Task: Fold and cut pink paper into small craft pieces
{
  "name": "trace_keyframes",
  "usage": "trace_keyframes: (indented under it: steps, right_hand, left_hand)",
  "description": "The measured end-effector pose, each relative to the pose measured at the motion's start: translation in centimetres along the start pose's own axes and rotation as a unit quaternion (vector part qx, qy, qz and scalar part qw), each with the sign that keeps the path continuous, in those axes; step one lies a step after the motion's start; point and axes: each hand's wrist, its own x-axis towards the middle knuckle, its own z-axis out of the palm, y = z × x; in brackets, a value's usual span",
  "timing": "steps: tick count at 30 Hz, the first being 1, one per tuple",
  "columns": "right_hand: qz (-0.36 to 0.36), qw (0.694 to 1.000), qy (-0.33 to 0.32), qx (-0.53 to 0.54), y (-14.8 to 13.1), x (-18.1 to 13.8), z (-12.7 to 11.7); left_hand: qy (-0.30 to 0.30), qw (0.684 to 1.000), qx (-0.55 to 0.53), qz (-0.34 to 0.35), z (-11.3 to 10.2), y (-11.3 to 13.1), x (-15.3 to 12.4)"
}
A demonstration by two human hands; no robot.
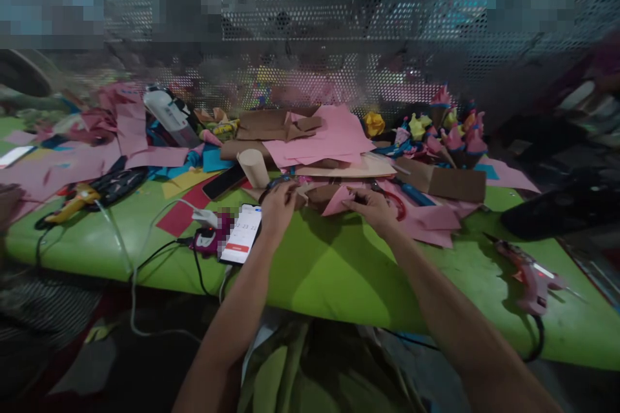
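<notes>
Both my arms reach out over a green table [339, 271]. My left hand [278, 206] is curled, its fingertips pinching the edge of brown and pink paper pieces [329, 197] next to a pair of scissors [274, 184]. My right hand [371, 206] presses closed on a small folded pink paper piece [339, 201]. A phone [241, 233] with a lit screen lies just left of my left wrist. A brown paper cone [254, 168] stands behind the left hand.
Sheets of pink and brown paper [329, 135] pile up at the back. Small paper figures [450, 132] stand at the back right. A pink glue gun [530, 274] lies at the right, a yellow one [72, 203] at the left. Cables trail off the front edge. A perforated metal screen [310, 19] backs the table.
</notes>
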Motion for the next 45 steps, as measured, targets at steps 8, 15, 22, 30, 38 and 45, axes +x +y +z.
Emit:
trace_keyframes:
  steps: [8,15,22,30,38,45]
  right_hand:
    - [-0.031,0.998,0.053,0.011,1.4,0.4,0.2]
    - [-0.067,0.989,0.087,-0.096,0.7,0.0,0.1]
    - [-0.09,0.979,0.095,-0.154,0.4,-0.3,-0.1]
    - [-0.113,0.978,0.088,-0.153,-0.9,-0.6,0.0]
    - [-0.1,0.976,0.09,-0.173,-1.4,-0.6,-0.1]
    - [-0.107,0.977,0.074,-0.171,-0.9,-0.4,0.0]
  left_hand:
    - [0.098,0.96,0.234,-0.119,-2.1,-1.9,0.4]
    - [0.085,0.967,0.196,-0.14,-2.8,-4.5,1.0]
    - [0.222,0.953,0.166,-0.125,-4.4,-3.0,0.7]
    - [0.28,0.956,0.087,-0.021,-4.4,0.3,-0.1]
    - [-0.093,0.97,0.18,0.134,2.4,5.4,-2.5]
    - [0.01,0.994,0.056,0.092,0.5,3.8,-0.4]
